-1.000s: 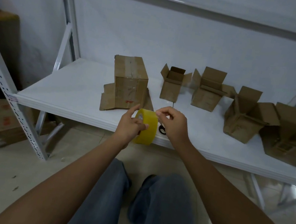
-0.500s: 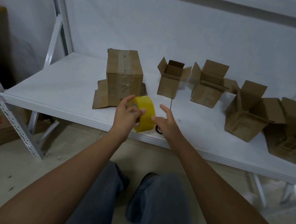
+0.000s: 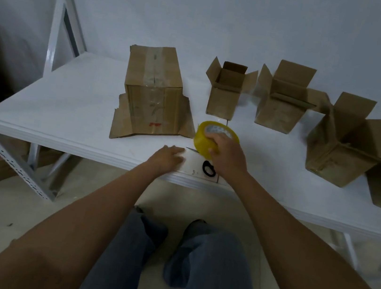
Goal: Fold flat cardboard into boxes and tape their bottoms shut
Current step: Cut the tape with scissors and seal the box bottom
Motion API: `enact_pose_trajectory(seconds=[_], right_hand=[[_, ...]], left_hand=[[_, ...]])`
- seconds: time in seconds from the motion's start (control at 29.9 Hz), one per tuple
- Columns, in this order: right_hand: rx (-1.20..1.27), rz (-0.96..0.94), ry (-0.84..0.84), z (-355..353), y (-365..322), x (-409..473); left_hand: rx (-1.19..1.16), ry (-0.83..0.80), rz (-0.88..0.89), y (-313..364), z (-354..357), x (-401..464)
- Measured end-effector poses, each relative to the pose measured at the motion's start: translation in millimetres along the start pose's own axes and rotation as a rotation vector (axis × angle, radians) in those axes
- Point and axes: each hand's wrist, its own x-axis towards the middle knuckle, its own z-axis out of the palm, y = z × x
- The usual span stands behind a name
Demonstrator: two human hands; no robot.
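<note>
Near the front edge of the white shelf [image 3: 68,91], the right hand [image 3: 227,152] comes over the top of the yellow tape roll [image 3: 206,138], fingers curled round its rim and clamped on it, the roll tilted with its core facing up and away. That looks like a grip for setting the roll down or carrying it, not for peeling an end. The left hand [image 3: 167,157] lies flat on the shelf just left of the roll, fingers straight and together, holding nothing, probably steadying. Between the two wrists a pair of scissors [image 3: 208,168] rests on the shelf, black handle loop toward the person, the blade side partly hidden under the right hand, handy for cutting tape.

Farther back and left stands the taped box [image 3: 153,89], upside down with its sealed bottom up and the open flaps splayed on the shelf, so that one appears finished. To the right, a row of open boxes [image 3: 226,93] sits mouths up, flaps spread; the far-right ones are blurred. Whether their bottoms are taped cannot be seen. No flat cardboard lies on the shelf itself.
</note>
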Motion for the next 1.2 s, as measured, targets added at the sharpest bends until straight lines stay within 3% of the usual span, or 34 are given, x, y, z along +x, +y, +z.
enact_pose_trajectory(seconds=[0.1, 0.2, 0.3, 0.4, 0.47, 0.67, 0.84, 0.94, 1.07, 1.2], right_hand=[[-0.095, 0.009, 0.024, 4, 13, 13], [-0.143, 0.047, 0.005, 9, 25, 19], [-0.151, 0.071, -0.026, 14, 29, 17], [-0.173, 0.044, 0.011, 12, 21, 18], [-0.115, -0.025, 0.055, 9, 6, 25], [0.019, -0.268, 0.184, -3, -59, 73], [0.107, -0.269, 0.046, -3, -102, 116], [0.12, -0.299, -0.013, 12, -106, 128], [0.2, -0.327, 0.003, 33, -94, 129], [0.21, -0.362, 0.012, 35, -92, 132]], left_hand=[[0.274, -0.054, 0.05, -16, 7, 5], [0.339, -0.017, 0.101, -20, 8, 3], [0.286, -0.043, 0.093, -23, 6, 5], [0.029, -0.033, 0.093, -25, 0, -1], [-0.058, 0.098, 0.163, -30, -11, -10], [0.108, 0.69, 0.518, -31, -69, -43], [0.172, 0.93, 0.52, -11, -129, -27], [0.206, 0.807, 0.44, 0, -156, 2], [0.591, 0.561, 0.529, -15, -160, 35], [0.611, 0.525, 0.496, -29, -157, 42]])
